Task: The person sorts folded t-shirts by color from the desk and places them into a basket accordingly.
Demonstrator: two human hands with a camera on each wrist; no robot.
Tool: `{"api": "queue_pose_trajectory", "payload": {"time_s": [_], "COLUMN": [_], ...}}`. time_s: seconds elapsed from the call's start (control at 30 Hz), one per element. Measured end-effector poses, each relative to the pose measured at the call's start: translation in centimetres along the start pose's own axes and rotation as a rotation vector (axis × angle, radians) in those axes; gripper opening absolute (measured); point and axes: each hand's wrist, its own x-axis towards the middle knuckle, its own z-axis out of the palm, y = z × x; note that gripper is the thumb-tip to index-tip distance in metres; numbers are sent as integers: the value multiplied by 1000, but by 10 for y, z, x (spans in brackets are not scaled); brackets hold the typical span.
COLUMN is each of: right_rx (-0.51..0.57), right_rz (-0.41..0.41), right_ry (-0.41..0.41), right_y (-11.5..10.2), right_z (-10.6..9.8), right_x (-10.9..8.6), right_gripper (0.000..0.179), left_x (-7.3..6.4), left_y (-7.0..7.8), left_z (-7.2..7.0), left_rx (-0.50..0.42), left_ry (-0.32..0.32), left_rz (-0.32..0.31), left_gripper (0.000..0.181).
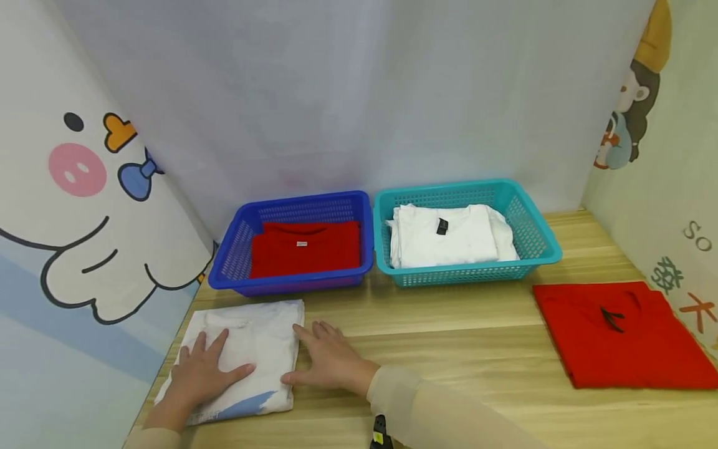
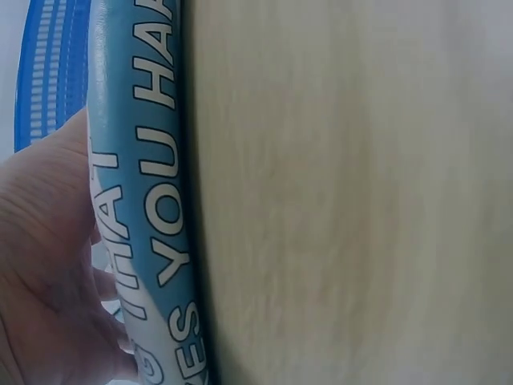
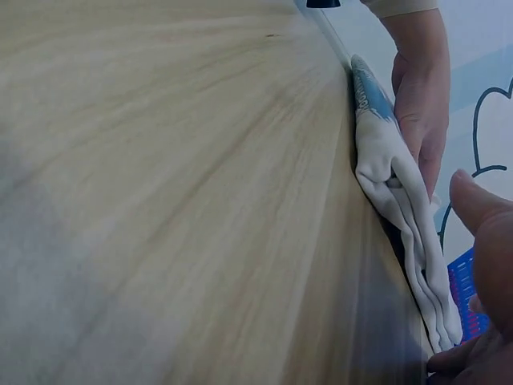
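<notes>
A folded white T-shirt with blue print lies at the left of the table in the head view. My left hand rests on its left part, fingers spread. By the shirt's right edge is my right hand, fingers and thumb apart and not curled round the cloth. Lettering on the blue part of the T-shirt shows in the left wrist view, beside my left hand. In the right wrist view, the layered edge of the T-shirt faces my right hand.
Behind the shirt stands a blue basket with folded red clothing. A teal basket beside it holds folded white shirts. A folded red T-shirt lies at the right, near the printed side wall.
</notes>
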Motion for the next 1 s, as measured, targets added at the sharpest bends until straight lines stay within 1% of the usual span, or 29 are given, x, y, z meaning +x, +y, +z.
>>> {"api": "queue_pose_trajectory", "payload": {"time_s": [0.23, 0.47, 0.53, 0.6, 0.7, 0.8, 0.9, 1.0], "right_rx": [11, -23, 1, 58, 152, 209, 217, 211], "right_rz": [21, 30, 34, 43, 65, 79, 74, 67], "right_ry": [-6, 17, 29, 36, 30, 26, 33, 47], "right_y": [-1, -3, -3, -3, -1, 0, 1, 1], "right_z": [3, 4, 4, 4, 6, 8, 9, 9], "right_x": [3, 4, 3, 3, 4, 4, 4, 3], "right_gripper": [91, 82, 78, 75, 73, 72, 73, 76], "left_x": [-7, -10, -11, -11, -13, -16, -18, -19], "left_y": [20, 37, 40, 42, 40, 32, 19, 7], "left_z": [6, 11, 12, 13, 14, 14, 12, 11], "left_rx": [19, 8, 6, -2, -27, -59, -78, -56], "left_ry": [27, 29, 30, 35, 54, 59, 43, 31], "left_rz": [-1, -18, -16, -5, 20, 36, 31, 21], "left_gripper": [117, 119, 119, 119, 118, 116, 115, 117]}}
